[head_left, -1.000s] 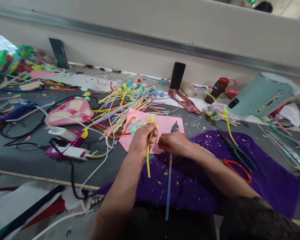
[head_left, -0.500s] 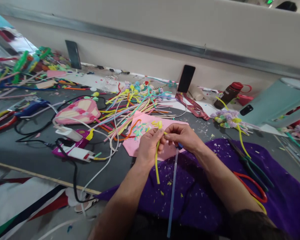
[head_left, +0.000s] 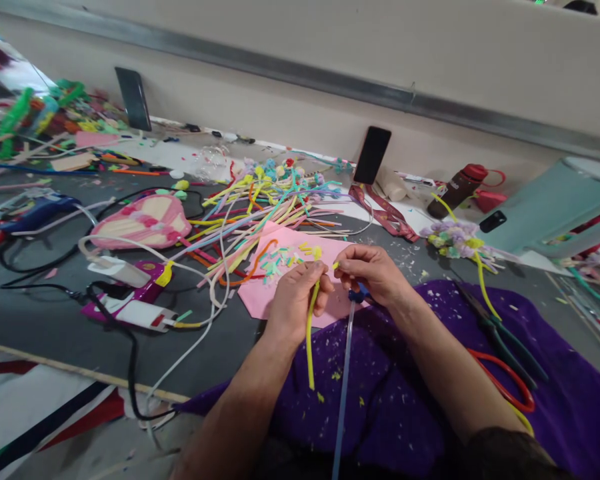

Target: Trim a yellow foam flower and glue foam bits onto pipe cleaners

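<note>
My left hand [head_left: 296,300] pinches a yellow pipe cleaner [head_left: 311,347]; its short yellow top shows above the thumb and its long tail hangs over the purple cloth [head_left: 405,400]. Between the thumb and fingertips of my right hand [head_left: 373,272] is a small cut piece of yellow pipe cleaner [head_left: 336,265]. Under that hand shows part of a blue tool [head_left: 359,294] with a long translucent stick [head_left: 347,373] running down from it. Whether the curled fingers hold the tool cannot be seen. Short yellow and mint pieces [head_left: 280,260] lie on a pink sheet [head_left: 255,300] behind my hands.
Beyond the sheet lie many coloured pipe cleaners [head_left: 260,220]. Plugs and cables [head_left: 140,307] cross the left side. Pliers [head_left: 495,327] and red-handled scissors [head_left: 510,380] rest on the cloth at right, near a lilac flower bunch [head_left: 453,239]. A phone [head_left: 373,155] leans on the wall.
My hands have drawn slightly apart. The small yellow piece now shows in my right fingertips, separate from the pipe cleaner in my left hand. The view has shifted a little to the right.
</note>
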Motion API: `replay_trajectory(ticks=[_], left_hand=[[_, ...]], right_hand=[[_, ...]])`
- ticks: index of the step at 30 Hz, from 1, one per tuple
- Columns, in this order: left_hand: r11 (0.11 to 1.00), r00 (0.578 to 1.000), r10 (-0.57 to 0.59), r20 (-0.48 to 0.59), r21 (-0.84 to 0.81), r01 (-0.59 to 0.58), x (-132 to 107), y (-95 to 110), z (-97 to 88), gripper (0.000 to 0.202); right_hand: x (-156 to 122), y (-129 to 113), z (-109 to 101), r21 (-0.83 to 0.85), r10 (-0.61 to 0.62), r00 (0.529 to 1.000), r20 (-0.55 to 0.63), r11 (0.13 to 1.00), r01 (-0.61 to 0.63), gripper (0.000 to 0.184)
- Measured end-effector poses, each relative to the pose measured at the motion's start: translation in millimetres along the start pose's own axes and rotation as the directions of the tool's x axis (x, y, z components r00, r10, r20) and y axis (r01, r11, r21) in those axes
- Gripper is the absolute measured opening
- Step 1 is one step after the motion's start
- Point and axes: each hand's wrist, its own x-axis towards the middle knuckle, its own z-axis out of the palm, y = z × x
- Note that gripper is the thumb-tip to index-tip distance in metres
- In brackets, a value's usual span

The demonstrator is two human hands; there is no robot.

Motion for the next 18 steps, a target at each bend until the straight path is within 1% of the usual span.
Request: replay_trajectory(ticks=[4, 9, 14, 18], left_hand=[[1.0, 1.0, -0.012, 0.0, -0.009, 0.012, 0.8, -0.6, -0.1, 0.023], [0.999, 0.999, -0.028, 0.033, 0.03, 0.027, -0.9, -1.6, 1.5, 0.032], [0.999, 1.0, 0.0, -0.003, 0.035, 0.0, -2.8, -1.4, 3.7, 0.031], [0.998, 0.999, 0.042, 0.012, 0.055, -0.042, -2.5, -2.8, 3.4, 0.03]], right_hand=[[0.4, 0.1, 0.0, -0.025, -0.022, 1.0, -0.011, 0.999, 0.022, 0.017], [-0.2, 1.1, 1.6, -0.08, -0.067, 0.998, -0.017, 0.995, 0.065, 0.016], [-2.5, 0.8, 3.9, -0.166, -0.145, 0.988, -0.058, 0.977, 0.133, 0.014], [-4.0, -0.1, 5.7, -0.226, -0.176, 0.981, -0.075, 0.962, 0.156, 0.014]])
